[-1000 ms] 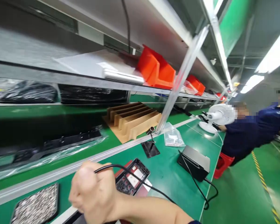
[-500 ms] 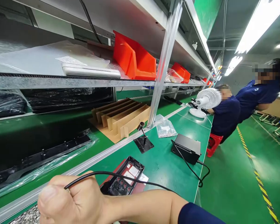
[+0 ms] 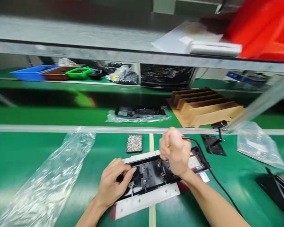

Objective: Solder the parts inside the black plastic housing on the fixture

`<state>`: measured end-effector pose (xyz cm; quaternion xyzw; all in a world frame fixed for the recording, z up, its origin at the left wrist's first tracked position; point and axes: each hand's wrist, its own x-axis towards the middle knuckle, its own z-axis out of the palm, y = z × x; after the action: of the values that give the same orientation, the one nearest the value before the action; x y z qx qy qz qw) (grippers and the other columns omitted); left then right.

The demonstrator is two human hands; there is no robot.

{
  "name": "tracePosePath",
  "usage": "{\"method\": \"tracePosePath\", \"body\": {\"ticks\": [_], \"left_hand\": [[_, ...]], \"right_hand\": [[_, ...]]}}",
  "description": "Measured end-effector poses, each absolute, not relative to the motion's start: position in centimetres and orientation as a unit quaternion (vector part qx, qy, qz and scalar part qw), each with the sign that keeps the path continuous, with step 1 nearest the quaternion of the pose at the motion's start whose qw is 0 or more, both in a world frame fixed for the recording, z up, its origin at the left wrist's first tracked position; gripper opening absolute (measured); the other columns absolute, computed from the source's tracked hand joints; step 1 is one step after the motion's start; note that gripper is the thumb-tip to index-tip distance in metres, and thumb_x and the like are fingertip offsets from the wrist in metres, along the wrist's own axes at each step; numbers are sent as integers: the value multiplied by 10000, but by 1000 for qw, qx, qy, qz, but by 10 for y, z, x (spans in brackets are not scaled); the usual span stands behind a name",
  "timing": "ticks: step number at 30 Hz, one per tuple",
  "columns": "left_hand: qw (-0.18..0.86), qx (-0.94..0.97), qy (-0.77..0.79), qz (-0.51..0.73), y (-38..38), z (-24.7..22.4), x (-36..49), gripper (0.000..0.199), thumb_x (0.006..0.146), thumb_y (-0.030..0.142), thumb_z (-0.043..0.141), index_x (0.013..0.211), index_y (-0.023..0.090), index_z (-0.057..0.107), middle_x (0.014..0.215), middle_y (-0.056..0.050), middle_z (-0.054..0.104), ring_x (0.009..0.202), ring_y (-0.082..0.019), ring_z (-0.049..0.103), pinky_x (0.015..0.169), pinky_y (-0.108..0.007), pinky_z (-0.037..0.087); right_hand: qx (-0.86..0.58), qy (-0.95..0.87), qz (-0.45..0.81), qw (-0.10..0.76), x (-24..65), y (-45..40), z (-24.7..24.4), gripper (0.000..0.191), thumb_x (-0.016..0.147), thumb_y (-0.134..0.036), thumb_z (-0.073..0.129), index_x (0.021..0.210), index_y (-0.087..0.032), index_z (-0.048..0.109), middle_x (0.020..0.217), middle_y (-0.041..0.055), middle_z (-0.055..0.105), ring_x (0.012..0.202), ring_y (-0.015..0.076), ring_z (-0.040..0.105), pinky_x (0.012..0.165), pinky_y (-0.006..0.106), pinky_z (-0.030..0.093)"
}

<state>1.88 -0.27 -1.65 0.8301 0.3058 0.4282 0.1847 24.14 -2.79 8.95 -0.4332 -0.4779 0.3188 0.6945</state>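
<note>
A black plastic panel (image 3: 153, 175) lies in a white fixture (image 3: 146, 200) on the green bench in front of me. My left hand (image 3: 115, 183) rests on the panel's left end, fingers pressing it down. My right hand (image 3: 175, 151) is fisted around a corded tool held upright over the panel's middle; its black cable (image 3: 217, 186) trails off to the right. The tool's tip is hidden behind my fist.
A small tray of screws (image 3: 134, 143) sits just behind the panel. A crumpled clear bag (image 3: 47, 179) lies at left, another bag (image 3: 257, 143) at right. A cardboard divider (image 3: 203, 107), a bagged black part (image 3: 139, 113) and a black box (image 3: 276, 189) are nearby.
The view swung left and down from the line and co-workers to the bench. My right hand, still gripping the corded tool, now sits over the panel, and my left hand has come into view.
</note>
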Motion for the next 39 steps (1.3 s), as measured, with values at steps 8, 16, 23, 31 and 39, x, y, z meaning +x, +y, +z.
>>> {"method": "tracePosePath", "body": {"ticks": [8, 16, 23, 31, 39], "left_hand": [[207, 818, 280, 458, -8, 2, 46, 202, 1008, 199, 637, 810, 168, 608, 655, 7, 517, 636, -152, 438, 656, -345, 334], [201, 814, 278, 468, -11, 13, 56, 231, 1003, 171, 638, 781, 170, 574, 632, 23, 500, 612, -143, 421, 644, -337, 300], [212, 809, 275, 474, -12, 13, 59, 203, 990, 167, 663, 800, 169, 594, 643, 23, 521, 629, -141, 429, 655, -340, 312], [209, 808, 279, 475, -13, 19, 63, 229, 991, 173, 662, 777, 167, 581, 628, 27, 515, 616, -138, 425, 646, -344, 315], [208, 809, 279, 474, -15, 19, 64, 237, 1003, 187, 644, 775, 171, 583, 620, 20, 511, 609, -144, 421, 645, -344, 313]], "right_hand": [[-368, -440, 368, 731, 261, -34, 113, 413, 1022, -430, 493, 681, -207, 426, 494, -57, 336, 397, 83, 310, 350, 198, 273], [-375, -445, 365, 727, 266, -34, 123, 427, 1007, -420, 503, 649, -204, 414, 476, -64, 310, 384, 73, 280, 349, 187, 267], [-383, -448, 359, 724, 269, -37, 128, 428, 998, -432, 508, 648, -201, 422, 472, -62, 317, 382, 78, 288, 345, 193, 271], [-387, -456, 345, 723, 270, -38, 133, 422, 985, -406, 515, 632, -199, 409, 464, -66, 308, 373, 70, 268, 344, 181, 274], [-388, -456, 345, 723, 269, -37, 132, 405, 983, -386, 510, 636, -201, 411, 465, -65, 310, 375, 74, 270, 343, 180, 273]]}}
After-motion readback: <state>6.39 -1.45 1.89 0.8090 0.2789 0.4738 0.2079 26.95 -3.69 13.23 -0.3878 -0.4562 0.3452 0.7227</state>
